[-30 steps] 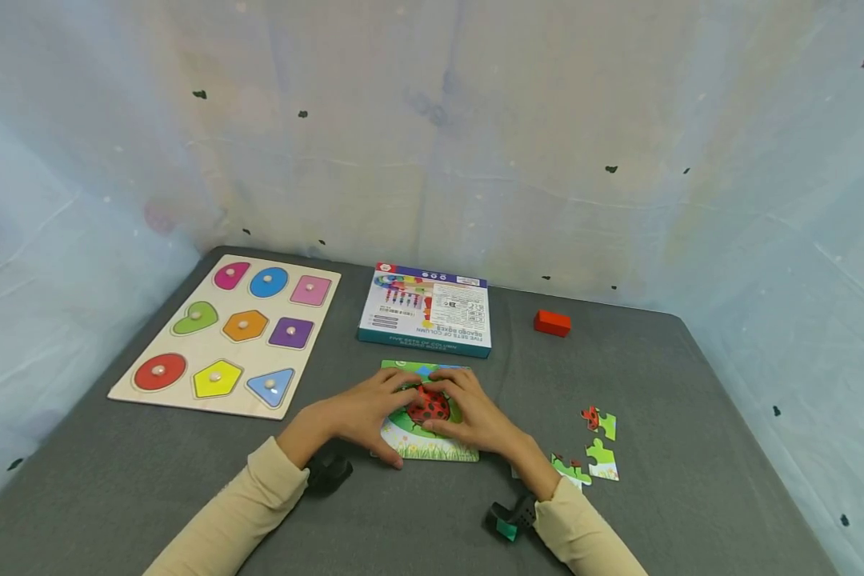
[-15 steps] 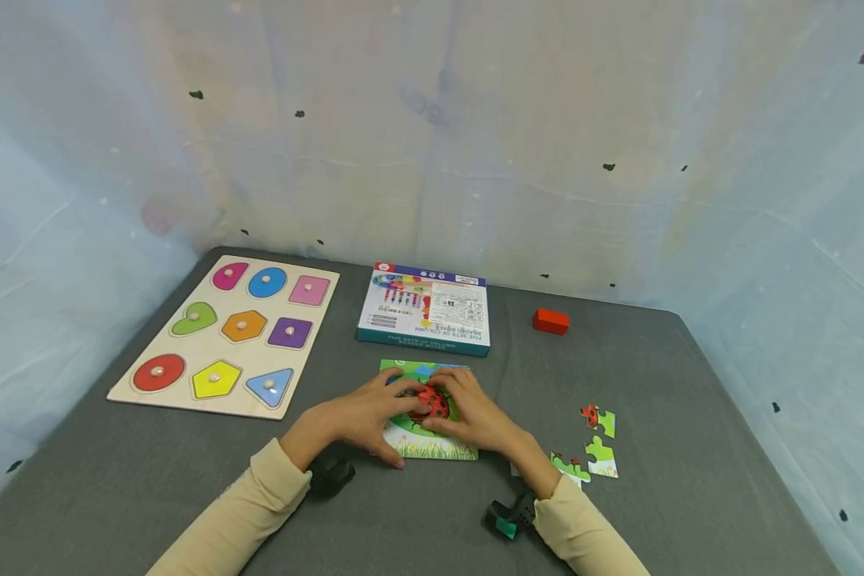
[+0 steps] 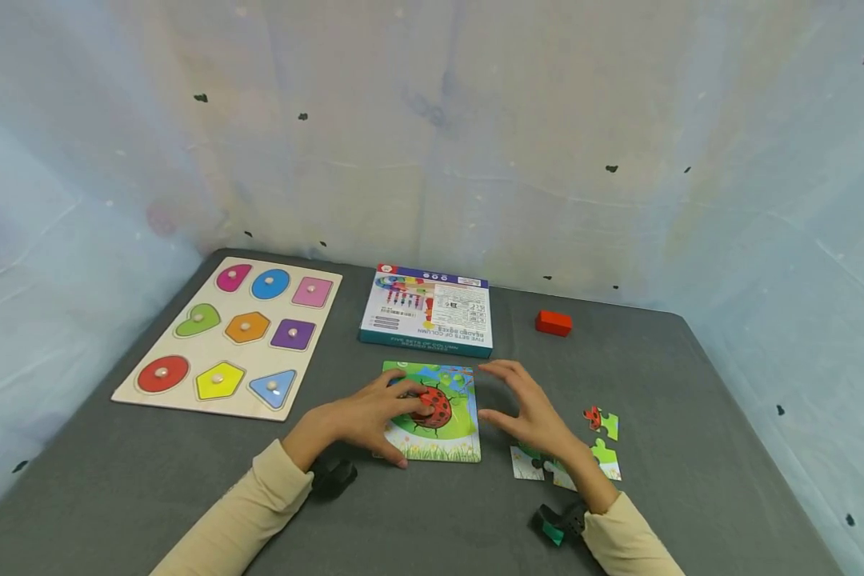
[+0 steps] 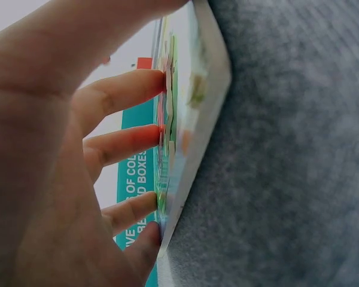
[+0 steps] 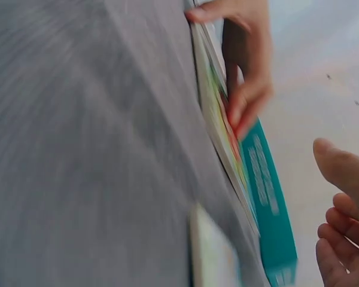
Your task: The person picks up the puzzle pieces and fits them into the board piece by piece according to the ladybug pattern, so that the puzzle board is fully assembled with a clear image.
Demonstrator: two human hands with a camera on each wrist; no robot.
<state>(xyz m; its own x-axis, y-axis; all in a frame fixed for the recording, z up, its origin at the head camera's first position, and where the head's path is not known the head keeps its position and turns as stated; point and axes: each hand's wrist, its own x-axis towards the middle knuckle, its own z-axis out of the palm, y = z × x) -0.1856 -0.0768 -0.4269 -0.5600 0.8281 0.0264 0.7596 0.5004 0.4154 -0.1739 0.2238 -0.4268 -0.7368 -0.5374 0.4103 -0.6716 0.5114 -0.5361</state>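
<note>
A ladybug jigsaw puzzle [image 3: 464, 440] lies flat in its tray at mid-table. My left hand [image 3: 363, 418] rests on its left side, fingertips on the ladybug picture and thumb at the near left edge. From the left wrist, those fingers [image 4: 122, 143] look nearly straight and meet the puzzle's face [image 4: 194, 119]. My right hand [image 3: 536, 412] hovers just right of the puzzle, fingers loosely curved around nothing. In the right wrist view it [image 5: 347, 209] is apart from the board. Loose jigsaw pieces [image 3: 528, 464] lie near and partly beneath the right forearm.
More jigsaw pieces [image 3: 608, 426] lie farther right on the grey cloth. Behind the puzzle is a flat teal-and-white box [image 3: 425, 312]. A wooden peg board [image 3: 298, 408] with coloured shapes occupies the left. A red block [image 3: 553, 323] sits at the back right.
My right hand has left the puzzle and moved right, uncovering the ladybug's right side and a piece near the forearm. The left hand stays on the puzzle.
</note>
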